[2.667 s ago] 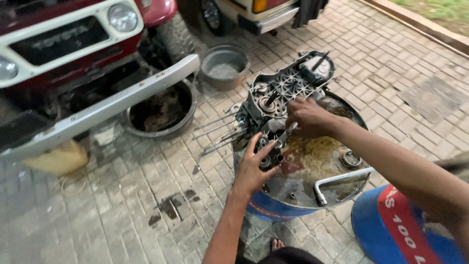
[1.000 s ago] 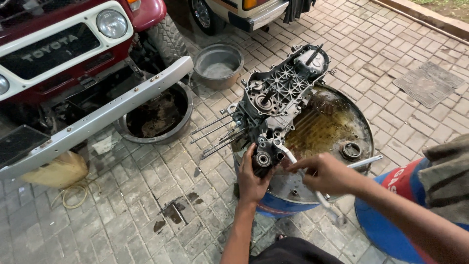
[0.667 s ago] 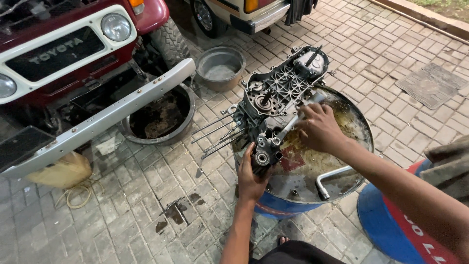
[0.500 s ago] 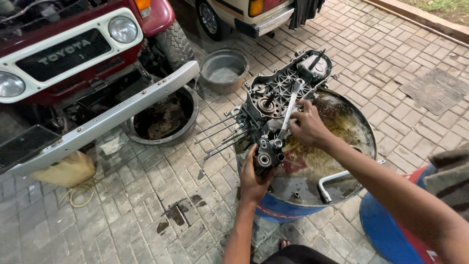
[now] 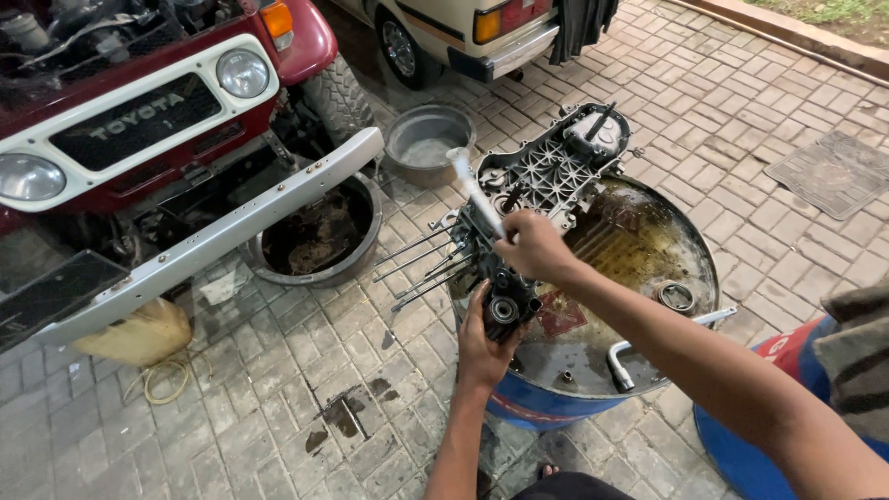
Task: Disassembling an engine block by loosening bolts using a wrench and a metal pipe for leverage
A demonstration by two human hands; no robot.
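The work in hand looks like striking or prying at an engine case (image 5: 546,176) that lies on top of a blue drum (image 5: 639,278), its far end reaching past the drum's far rim and its near end overhanging the left rim. The right hand (image 5: 537,248) holds a pale metal tool (image 5: 472,190) in a closed grip, the tool's shaft angled up and to the left above the case. The left hand (image 5: 482,347) reaches up from below and clasps the dark near end of the case, fingers wrapped around it, steadying it at the drum's near-left edge. As a judgement, the next move calls for a firm brace from the left hand and a well-aimed blow or lever from the tool.

The case is grey cast metal, ribbed inside, grimy with oil, with long thin studs (image 5: 417,264) sticking out to the left over the brick floor. A bent wrench (image 5: 648,347) lies on the oily drum top near its right rim.
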